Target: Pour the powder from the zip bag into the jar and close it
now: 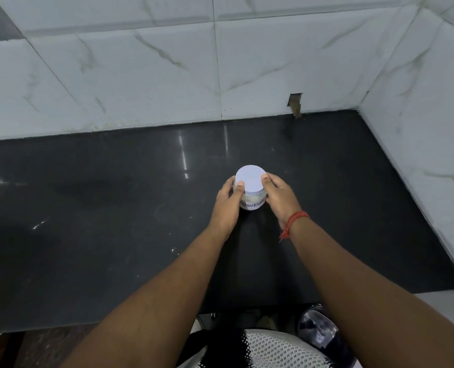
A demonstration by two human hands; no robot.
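Note:
A small clear jar (252, 201) stands upright on the black countertop (114, 197), with pale powder inside and a white label with handwritten letters. Its round white lid (250, 180) sits on top. My left hand (227, 201) wraps the jar's left side, thumb pressed on the lid's edge. My right hand (277, 196) grips the right side, thumb resting on the lid's rim. A red thread is tied around the right wrist. No zip bag is in view.
White marble-look tiled walls (220, 70) close off the back and right of the counter. A small hole (295, 102) breaks the back wall near the corner. A clear plastic item (317, 332) lies below the counter's front edge at the lower right.

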